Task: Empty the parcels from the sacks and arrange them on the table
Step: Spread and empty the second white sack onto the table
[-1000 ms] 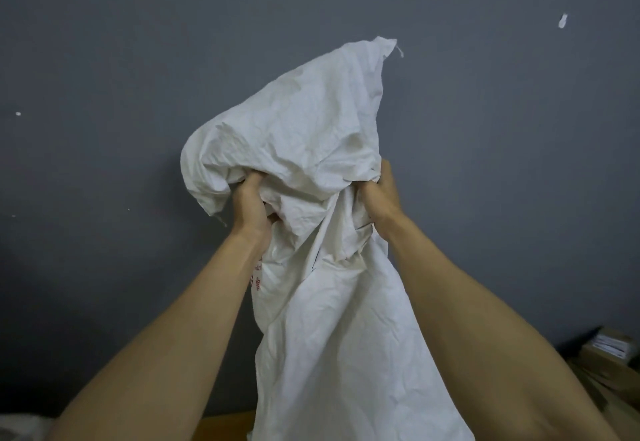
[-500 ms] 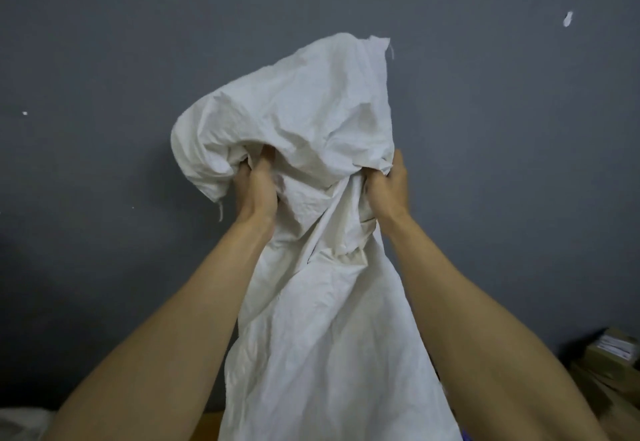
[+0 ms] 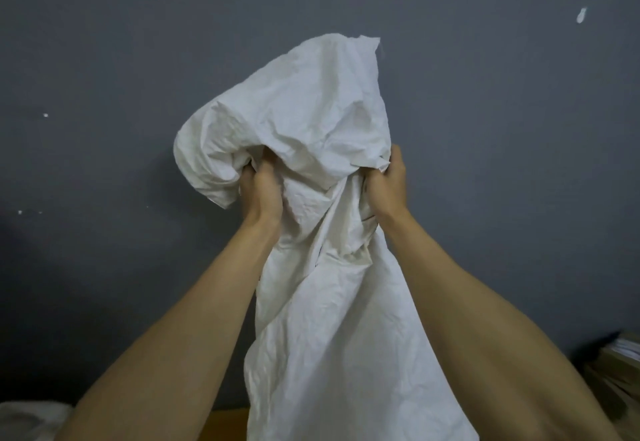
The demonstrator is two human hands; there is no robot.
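the left hand (image 3: 259, 191) is clenched in a bunch of the white sack (image 3: 311, 122), and the right hand (image 3: 386, 188) is curled round another bunch just beside it, both raised before the grey wall (image 3: 104, 60). the sack is held up in the air, its crumpled top bulging above the two hands and the rest hanging down beneath them. a strip of the desk (image 3: 228, 423) is seen below; blurred brown parcels (image 3: 620, 368) are stacked at the lower right.
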